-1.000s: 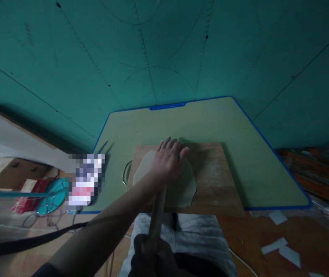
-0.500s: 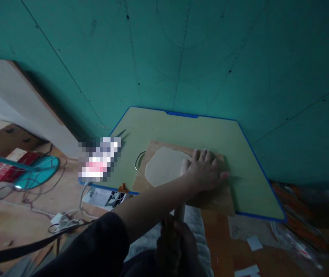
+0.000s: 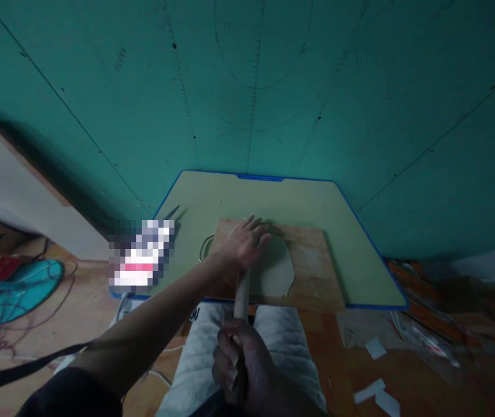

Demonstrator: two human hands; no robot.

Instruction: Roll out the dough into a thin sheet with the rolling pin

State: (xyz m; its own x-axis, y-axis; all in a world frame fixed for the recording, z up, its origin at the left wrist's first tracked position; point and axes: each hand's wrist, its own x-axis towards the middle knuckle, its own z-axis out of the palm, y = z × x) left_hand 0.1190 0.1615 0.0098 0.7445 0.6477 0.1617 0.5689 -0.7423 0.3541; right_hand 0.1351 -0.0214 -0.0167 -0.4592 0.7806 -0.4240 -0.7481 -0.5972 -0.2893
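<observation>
A wooden rolling pin (image 3: 241, 295) points away from me over a wooden board (image 3: 315, 260). My right hand (image 3: 247, 359) is wrapped round its near end, in front of the table edge. My left hand (image 3: 244, 242) lies palm down across the far part of the pin, fingers stretched out. Under and to the right of the pin is a thin, roundish sheet of dough (image 3: 276, 269); its left part is hidden by the left hand and forearm. A metal handle (image 3: 204, 248) shows at the board's left side.
The board rests on a low pale-green table (image 3: 343, 220) with a blue rim, against a green wall (image 3: 247, 87). A pixelated, bright device (image 3: 143, 255) stands at the table's left, near a knife-like blade (image 3: 173, 212). Cables and a teal round base (image 3: 34, 289) lie on the left floor.
Both hands and the rolling pin have moved left across the board. The dough now shows mostly right of the pin instead of left. The camera view has shifted slightly.
</observation>
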